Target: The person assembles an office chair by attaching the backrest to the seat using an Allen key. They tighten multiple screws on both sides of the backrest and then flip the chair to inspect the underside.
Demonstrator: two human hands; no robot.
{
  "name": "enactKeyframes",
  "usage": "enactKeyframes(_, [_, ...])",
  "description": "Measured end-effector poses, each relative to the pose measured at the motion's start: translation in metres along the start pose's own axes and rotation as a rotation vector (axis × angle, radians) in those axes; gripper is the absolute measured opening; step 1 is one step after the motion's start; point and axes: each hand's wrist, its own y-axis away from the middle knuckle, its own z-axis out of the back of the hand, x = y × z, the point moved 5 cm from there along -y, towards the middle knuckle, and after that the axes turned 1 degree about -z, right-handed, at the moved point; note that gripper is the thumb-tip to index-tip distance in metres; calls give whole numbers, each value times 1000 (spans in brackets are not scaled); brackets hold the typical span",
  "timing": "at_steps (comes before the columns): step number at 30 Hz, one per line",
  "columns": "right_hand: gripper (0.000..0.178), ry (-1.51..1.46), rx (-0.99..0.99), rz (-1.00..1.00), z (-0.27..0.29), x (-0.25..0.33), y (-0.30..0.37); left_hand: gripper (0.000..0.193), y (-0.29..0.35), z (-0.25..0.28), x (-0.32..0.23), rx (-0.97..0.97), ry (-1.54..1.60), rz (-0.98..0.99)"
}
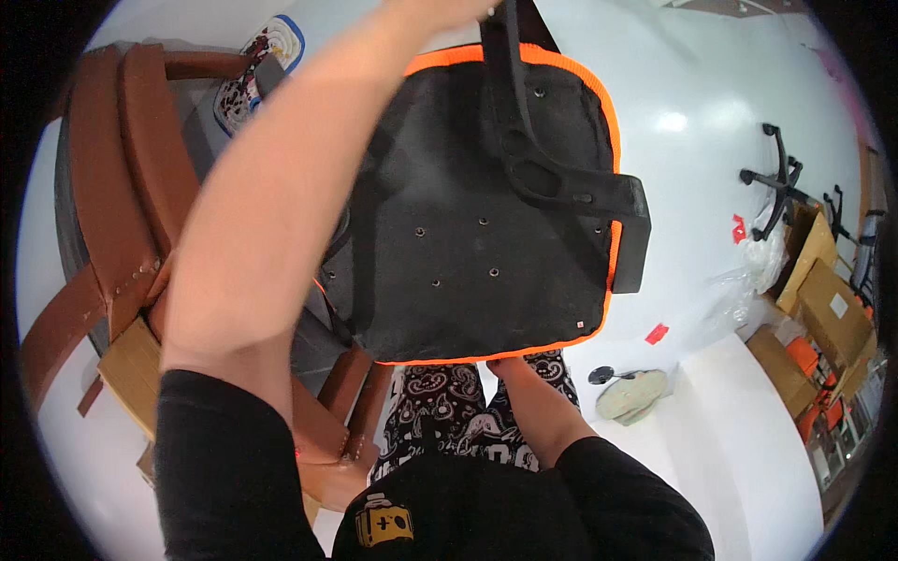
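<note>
An office chair seat [449, 196] is held in front of me with its black underside showing and bright orange edging around the rim. Several small screw holes dot the underside. A black plastic armrest [552, 178] crosses its right side and runs up to the top edge. My left hand [449, 11] is at the top of the view, partly cut off, its fingers closed against the upper end of the armrest. At the seat's near edge is my right hand [498, 366], gripping from below; most of its fingers are hidden behind the seat.
Brown padded furniture [140, 178] stands close on the left, with a cardboard piece [131, 374] beside it. On the right are a black five-star chair base [776, 182], clear plastic wrap [739, 290], open cardboard boxes [832, 318] and a round pale item [631, 396] on the floor.
</note>
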Motion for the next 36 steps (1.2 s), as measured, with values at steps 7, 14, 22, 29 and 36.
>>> enactKeyframes(7, [23,-43,94,-61,-36,0,-18,52,-40,-38,-23,130,-67,-63])
enactKeyframes(14, [23,-24,139,-69,-47,3,3,46,-46,-45,-26,112,-227,-9])
enactKeyframes(22, [24,67,165,8,-44,13,11,48,-23,-45,5,53,-80,-83])
enactKeyframes(29, [25,102,137,73,-54,19,44,47,-40,-48,-9,87,-221,-168])
enactKeyframes(36, [26,104,130,159,-69,15,47,44,-50,-61,23,26,-155,-196])
